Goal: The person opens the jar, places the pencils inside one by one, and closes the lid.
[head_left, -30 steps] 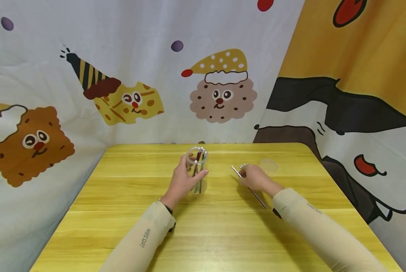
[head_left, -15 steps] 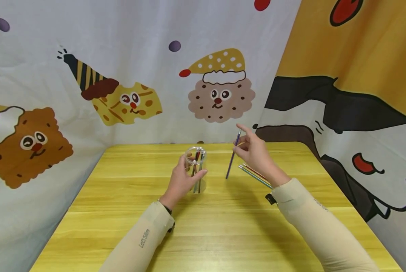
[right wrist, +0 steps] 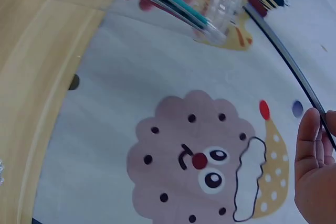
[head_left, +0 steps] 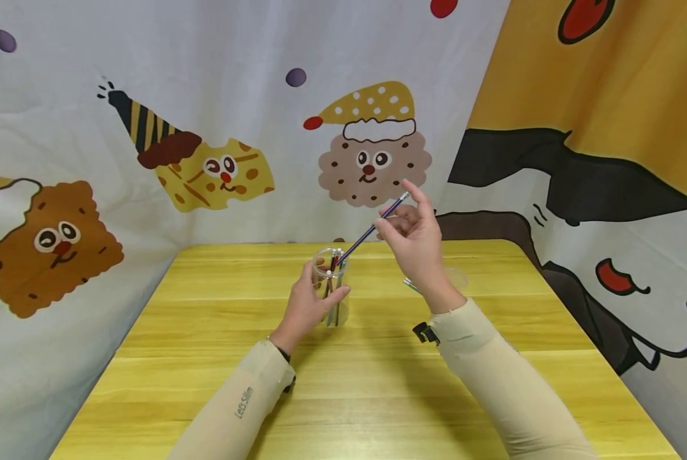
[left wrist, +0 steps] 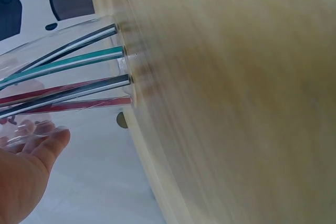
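Observation:
My left hand (head_left: pixel 306 306) holds a clear plastic cup (head_left: pixel 344 312) upright on the table, thumb on the near side and fingers round the left. Several pencils stand inside it, white ends up; red, black and teal pencils (left wrist: pixel 79 61) show through the wall in the left wrist view. My right hand (head_left: pixel 415 239) pinches a dark purple pencil (head_left: pixel 372 229) near its upper end, the index finger at the tip. That pencil slants down to the left, its lower end right at the cup's mouth.
Behind my right wrist lie pencils (head_left: pixel 411 285) on the wooden table (head_left: pixel 343 390), mostly hidden by the hand. A clear round lid (head_left: pixel 457 278) lies farther right. A cartoon-printed curtain (head_left: pixel 234 64) hangs behind the table's far edge.
My right hand has picked the purple pencil up from the table's right side, raised it and carried it left to the cup. The left hand and cup have stayed in place.

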Available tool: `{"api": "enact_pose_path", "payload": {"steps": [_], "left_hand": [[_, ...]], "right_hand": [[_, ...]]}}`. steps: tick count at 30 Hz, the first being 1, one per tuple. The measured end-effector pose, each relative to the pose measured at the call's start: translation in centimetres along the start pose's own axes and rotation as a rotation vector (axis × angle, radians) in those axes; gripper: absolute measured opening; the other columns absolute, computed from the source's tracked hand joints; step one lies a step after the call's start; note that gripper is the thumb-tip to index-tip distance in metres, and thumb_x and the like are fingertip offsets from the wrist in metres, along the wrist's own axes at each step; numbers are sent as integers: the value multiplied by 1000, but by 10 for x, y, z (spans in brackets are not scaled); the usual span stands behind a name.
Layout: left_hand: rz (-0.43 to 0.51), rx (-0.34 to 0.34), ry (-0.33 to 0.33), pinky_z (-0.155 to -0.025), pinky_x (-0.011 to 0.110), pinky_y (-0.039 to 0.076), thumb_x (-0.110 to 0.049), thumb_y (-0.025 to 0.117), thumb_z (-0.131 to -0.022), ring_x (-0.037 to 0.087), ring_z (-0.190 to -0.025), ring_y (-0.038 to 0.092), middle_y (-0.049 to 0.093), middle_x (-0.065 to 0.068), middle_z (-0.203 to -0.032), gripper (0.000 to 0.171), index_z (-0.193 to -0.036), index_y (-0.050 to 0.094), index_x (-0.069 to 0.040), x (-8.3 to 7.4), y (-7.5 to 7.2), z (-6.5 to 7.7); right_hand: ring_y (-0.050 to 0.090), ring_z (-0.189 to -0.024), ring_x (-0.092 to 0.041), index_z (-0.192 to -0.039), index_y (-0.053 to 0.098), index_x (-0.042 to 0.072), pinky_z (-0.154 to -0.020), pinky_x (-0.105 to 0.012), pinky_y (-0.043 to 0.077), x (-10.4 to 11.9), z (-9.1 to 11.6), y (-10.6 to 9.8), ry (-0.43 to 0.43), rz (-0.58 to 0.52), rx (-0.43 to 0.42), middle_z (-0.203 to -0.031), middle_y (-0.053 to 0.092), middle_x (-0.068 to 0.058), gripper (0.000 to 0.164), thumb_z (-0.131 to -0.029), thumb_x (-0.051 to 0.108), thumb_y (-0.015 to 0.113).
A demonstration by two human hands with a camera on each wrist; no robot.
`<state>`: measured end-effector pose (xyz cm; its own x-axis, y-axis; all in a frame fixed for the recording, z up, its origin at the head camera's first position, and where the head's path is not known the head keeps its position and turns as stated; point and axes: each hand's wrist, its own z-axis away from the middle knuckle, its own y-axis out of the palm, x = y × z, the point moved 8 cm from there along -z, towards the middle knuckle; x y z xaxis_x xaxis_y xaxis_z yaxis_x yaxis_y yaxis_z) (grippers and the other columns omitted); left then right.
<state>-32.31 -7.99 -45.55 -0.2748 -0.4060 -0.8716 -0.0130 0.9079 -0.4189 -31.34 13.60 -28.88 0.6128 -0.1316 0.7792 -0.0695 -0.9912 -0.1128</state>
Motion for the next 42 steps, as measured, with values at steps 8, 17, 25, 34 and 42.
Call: {"api": "enact_pose_path", "payload": {"steps": [8,17,25,34,42], "left_hand": [[6,4,9,-114,49,55,-45,84,-93,25,-123,66,66,14,-129,82,-157,41,-15,-2,0,0],[-4,5,11,-113,50,56,-45,83,-94,24,-121,67,66,6,-123,82,-157,41,-15,-4,-1,0],[7,-3,19,-113,50,56,-46,83,-94,23,-121,66,65,6,-126,82,-157,41,-15,-2,-1,1],[11,1,21,-114,49,55,-44,83,-94,23,-122,65,65,7,-126,80,-157,41,-15,-1,-1,1],[23,20,19,-115,52,54,-44,82,-95,25,-121,65,65,20,-132,81,-157,40,-15,-1,-1,0]], "right_hand": [[77,-92,-22,-165,37,29,-77,-18,61,-13,4,19,-12,114,85,-114,74,-16,80,-100,2,74],[80,-96,-29,-164,40,24,-76,-20,62,-20,7,38,-30,190,175,-111,75,-14,76,-100,2,74],[80,-93,-24,-161,48,19,-73,-30,63,-26,15,50,-32,290,238,-106,76,-10,66,-102,7,74],[77,-85,-21,-157,53,14,-74,-32,62,-29,18,55,-51,324,250,-103,77,-11,61,-101,9,75],[64,-72,-14,-152,60,12,-62,-25,51,-27,20,57,-88,327,264,-98,80,-9,53,-102,10,74]]}}
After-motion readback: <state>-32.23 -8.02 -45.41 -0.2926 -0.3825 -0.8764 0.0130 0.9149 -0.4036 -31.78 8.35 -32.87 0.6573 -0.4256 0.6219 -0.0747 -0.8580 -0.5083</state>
